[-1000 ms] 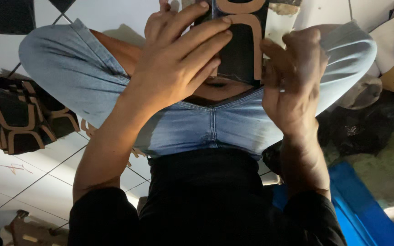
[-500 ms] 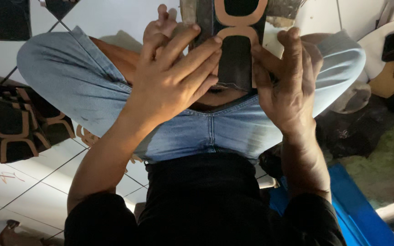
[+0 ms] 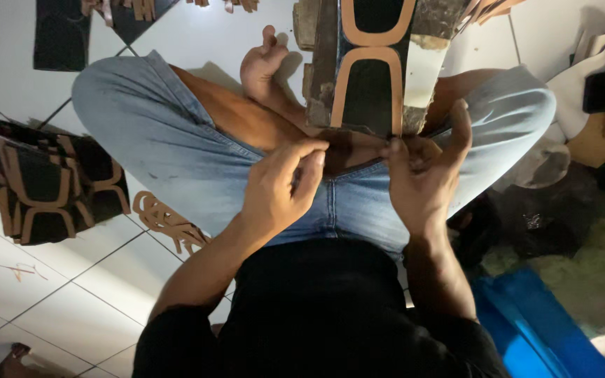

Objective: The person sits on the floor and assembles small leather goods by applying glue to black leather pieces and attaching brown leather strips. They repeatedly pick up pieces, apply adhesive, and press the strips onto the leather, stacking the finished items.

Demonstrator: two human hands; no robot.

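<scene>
The workpiece is a black sheet piece [image 3: 367,84] with tan raised outlines forming rounded, U-shaped loops. It lies on a worn wooden board [image 3: 320,70] whose edges are rough and chipped, with a pale bare patch on its right side. Board and sheet run with their long axis away from the person, from the lap toward the top of the view; the near end rests over the crossed legs, the far end leaves the frame. The tan loops follow the same axis, one behind the other.

The left hand [image 3: 281,192] is curled, thumb and forefinger pinched together at the near edge of the sheet; whether they grip material there cannot be told, as the spot is in shadow. The right hand [image 3: 421,182] is half open, thumb raised beside the board's near right corner, fingers bent toward the same edge; its hold cannot be told either.

The person sits cross-legged in light blue denim jeans [image 3: 141,133] on a white tiled floor [image 3: 71,294]. A stack of similar black-and-tan pieces [image 3: 43,182] lies to the left, with loose tan offcuts [image 3: 169,220] near it. A blue plastic object [image 3: 540,322] sits at lower right
</scene>
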